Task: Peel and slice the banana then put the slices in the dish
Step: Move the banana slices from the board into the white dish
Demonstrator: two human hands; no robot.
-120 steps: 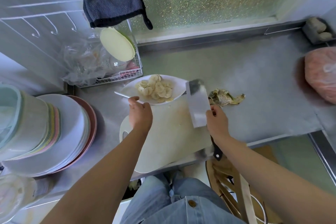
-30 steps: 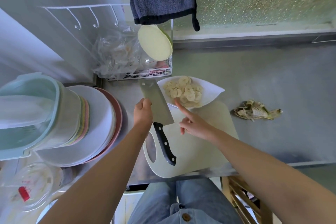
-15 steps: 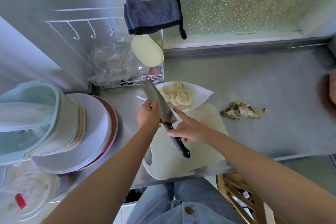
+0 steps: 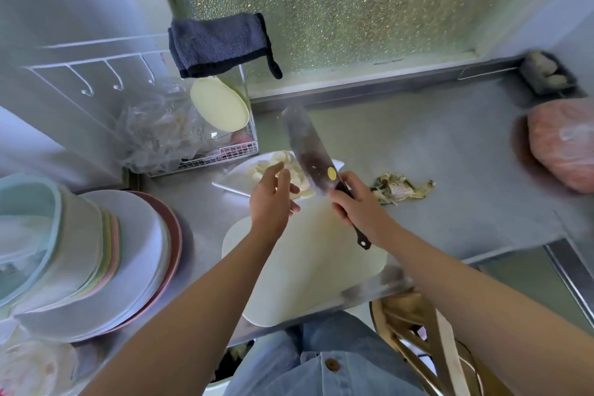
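Note:
A white dish (image 4: 236,182) holding several banana slices (image 4: 262,167) sits on the steel counter just beyond the pale cutting board (image 4: 308,267). My right hand (image 4: 356,207) grips the black handle of a cleaver (image 4: 308,151), whose blade points up and away over the dish. My left hand (image 4: 271,199) hovers over the near edge of the dish with fingers apart and nothing in it, hiding part of the slices. The banana peel (image 4: 398,188) lies crumpled on the counter to the right of the board.
A stack of plates (image 4: 128,260) with a plastic tub stands at the left. A wire basket (image 4: 221,153) with bags and a pale lid sits behind the dish, a dark towel (image 4: 218,43) hanging above. A pink bag (image 4: 565,141) lies far right. A wooden chair (image 4: 427,331) stands below the counter edge.
The cleaver passed from my left hand to my right hand, which now holds its handle with the blade raised over the dish. My left hand let go and opened.

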